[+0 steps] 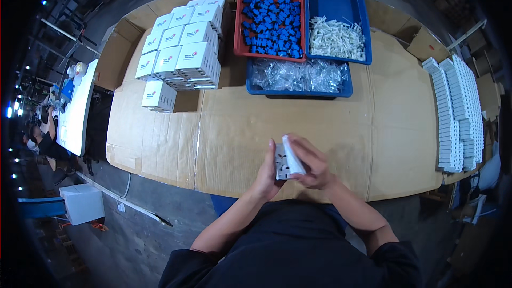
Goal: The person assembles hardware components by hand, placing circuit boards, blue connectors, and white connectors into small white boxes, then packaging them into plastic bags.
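Over the front edge of the cardboard-covered table, both my hands are on a small white printed piece [281, 164] that looks like a thin carton or folded card. My left hand [265, 175] holds its left side, the thumb pointing up along it. From the right, the fingers of my right hand [310, 164] wrap over a raised white panel that tilts away from the printed face. Whether it is a box or a leaflet I cannot tell, as fingers cover part of it.
White boxes [176, 45] are stacked at back left. Behind centre stand a red tray [238, 21] of blue parts, a blue tray [333, 0] of white plastic pieces and another blue tray [298, 93] of clear bags. White stacks [450, 122] line the right edge. A person [48, 141] sits far left.
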`<state>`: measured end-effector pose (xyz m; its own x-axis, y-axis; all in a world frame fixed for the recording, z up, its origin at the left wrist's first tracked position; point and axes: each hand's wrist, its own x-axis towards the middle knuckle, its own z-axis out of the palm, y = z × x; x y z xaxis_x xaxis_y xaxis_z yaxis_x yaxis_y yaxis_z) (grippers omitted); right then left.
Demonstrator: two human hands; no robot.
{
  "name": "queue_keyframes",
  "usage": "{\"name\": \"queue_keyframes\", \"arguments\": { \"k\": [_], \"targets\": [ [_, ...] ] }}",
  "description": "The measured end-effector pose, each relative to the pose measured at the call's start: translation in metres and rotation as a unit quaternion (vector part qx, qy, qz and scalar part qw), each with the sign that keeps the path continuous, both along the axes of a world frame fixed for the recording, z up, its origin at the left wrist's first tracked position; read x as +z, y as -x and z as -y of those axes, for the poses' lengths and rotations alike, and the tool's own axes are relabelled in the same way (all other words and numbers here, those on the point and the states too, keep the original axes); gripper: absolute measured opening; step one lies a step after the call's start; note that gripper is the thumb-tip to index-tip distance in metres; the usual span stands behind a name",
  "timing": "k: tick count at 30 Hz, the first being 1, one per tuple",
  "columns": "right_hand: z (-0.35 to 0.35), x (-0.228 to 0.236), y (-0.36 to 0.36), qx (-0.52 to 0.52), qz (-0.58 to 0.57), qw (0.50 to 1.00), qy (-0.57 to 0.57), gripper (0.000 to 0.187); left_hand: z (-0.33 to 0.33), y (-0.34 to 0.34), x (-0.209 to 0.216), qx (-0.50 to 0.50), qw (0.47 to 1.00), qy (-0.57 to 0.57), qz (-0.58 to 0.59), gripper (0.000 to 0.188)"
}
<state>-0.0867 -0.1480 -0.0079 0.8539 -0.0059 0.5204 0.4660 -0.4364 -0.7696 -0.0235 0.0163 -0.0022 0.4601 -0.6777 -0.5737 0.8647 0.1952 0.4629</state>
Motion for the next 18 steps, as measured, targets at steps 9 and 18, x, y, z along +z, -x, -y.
{"name": "queue_keyframes", "arguments": {
  "k": [9,18],
  "targets": [
    [0.048,-0.003,-0.026,-0.237,-0.036,0.965,-0.109,0.035,0.001,-0.04,-0.044,0.1,0.961,-0.016,0.259,0.058],
    [0.026,-0.039,0.07,-0.118,-0.178,0.944,0.252,0.029,-0.063,-0.03,-0.047,-0.048,0.688,-0.3,0.659,0.046]
  ]
}}
